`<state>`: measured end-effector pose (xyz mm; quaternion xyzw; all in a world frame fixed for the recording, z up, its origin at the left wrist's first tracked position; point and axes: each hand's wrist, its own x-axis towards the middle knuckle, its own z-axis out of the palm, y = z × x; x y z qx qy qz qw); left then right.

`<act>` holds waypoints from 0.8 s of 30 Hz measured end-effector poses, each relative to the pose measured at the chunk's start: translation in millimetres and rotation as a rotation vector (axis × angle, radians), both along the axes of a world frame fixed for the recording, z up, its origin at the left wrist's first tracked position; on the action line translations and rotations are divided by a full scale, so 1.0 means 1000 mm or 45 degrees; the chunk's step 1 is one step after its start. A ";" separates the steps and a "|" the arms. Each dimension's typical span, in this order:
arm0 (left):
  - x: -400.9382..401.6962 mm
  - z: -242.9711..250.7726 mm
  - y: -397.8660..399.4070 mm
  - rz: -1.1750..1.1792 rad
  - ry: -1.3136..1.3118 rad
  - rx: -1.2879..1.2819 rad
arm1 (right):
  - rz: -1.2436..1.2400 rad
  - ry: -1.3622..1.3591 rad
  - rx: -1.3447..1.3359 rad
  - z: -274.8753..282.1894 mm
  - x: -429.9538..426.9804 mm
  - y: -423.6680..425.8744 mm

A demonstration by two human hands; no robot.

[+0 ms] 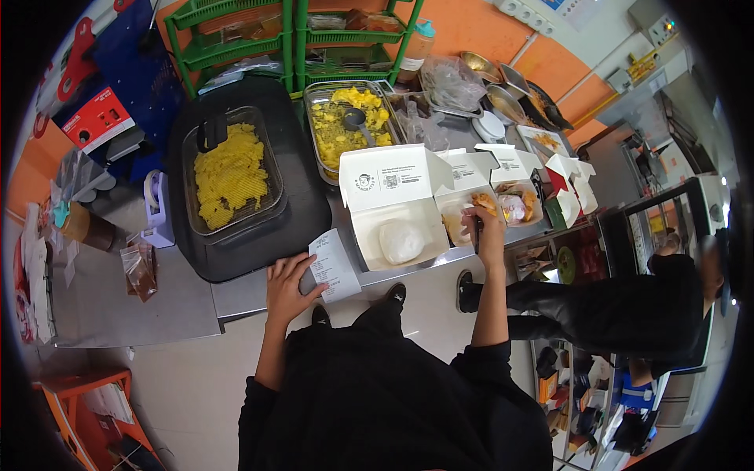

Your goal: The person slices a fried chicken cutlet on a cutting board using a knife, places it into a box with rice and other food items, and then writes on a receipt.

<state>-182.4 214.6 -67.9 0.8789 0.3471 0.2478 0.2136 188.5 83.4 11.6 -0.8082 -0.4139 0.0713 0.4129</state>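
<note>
My left hand [293, 284] lies at the counter's front edge, its fingers touching the edge of a printed paper receipt [334, 266]. My right hand [484, 231] is over a smaller white takeaway box [452, 222] and holds a dark, slim object whose kind I cannot tell. Fried food [484, 203] sits in that box beside a pale lump. To its left stands an open white paper box [386, 176] with a wrapped ball of rice [401, 241] inside. On the right, another open box [511, 166] holds a wrapped item and fried food.
Behind are a tray of yellow food [231, 176] with black tongs [211, 135], and a second tray [344, 126] with a dark scoop [355, 119]. Green racks [353, 36] stand at the back. A tape dispenser [158, 209] is at left. A person in black [612, 300] stands at right.
</note>
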 end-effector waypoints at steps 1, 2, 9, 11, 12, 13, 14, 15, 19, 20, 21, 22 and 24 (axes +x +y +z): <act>0.002 0.000 0.000 -0.012 -0.002 0.001 | -0.012 -0.002 0.001 -0.003 0.006 -0.004; 0.005 0.001 0.001 -0.021 -0.007 -0.009 | -0.076 -0.127 -0.095 -0.004 0.014 -0.009; 0.002 -0.001 0.000 0.002 -0.023 0.030 | -0.418 -0.327 0.475 0.016 -0.040 -0.002; 0.001 0.001 0.001 -0.003 -0.025 0.016 | -0.211 -0.042 0.729 0.015 -0.078 0.006; -0.002 0.002 0.001 0.001 -0.026 0.006 | -0.082 0.270 0.751 0.021 -0.112 0.006; -0.003 0.001 0.000 0.029 -0.010 0.004 | 0.036 0.284 0.693 0.014 -0.138 0.006; -0.001 0.001 0.000 0.007 0.005 0.016 | 0.206 0.270 0.634 -0.013 -0.153 0.003; -0.002 -0.001 0.000 -0.003 0.026 0.024 | 0.421 0.394 0.553 -0.017 -0.178 0.007; -0.004 -0.004 -0.002 0.007 -0.012 0.044 | 0.561 0.653 0.374 -0.067 -0.234 0.032; -0.004 -0.004 -0.002 0.006 -0.024 0.025 | 0.508 0.736 0.365 -0.086 -0.235 0.037; -0.005 -0.004 -0.001 0.018 -0.017 0.025 | 0.448 0.819 0.354 -0.100 -0.235 0.043; -0.004 -0.003 -0.001 0.012 -0.036 0.004 | 0.418 0.802 0.400 -0.103 -0.235 0.051; -0.005 -0.001 -0.001 0.008 -0.045 -0.052 | 0.434 0.782 0.343 -0.106 -0.230 0.062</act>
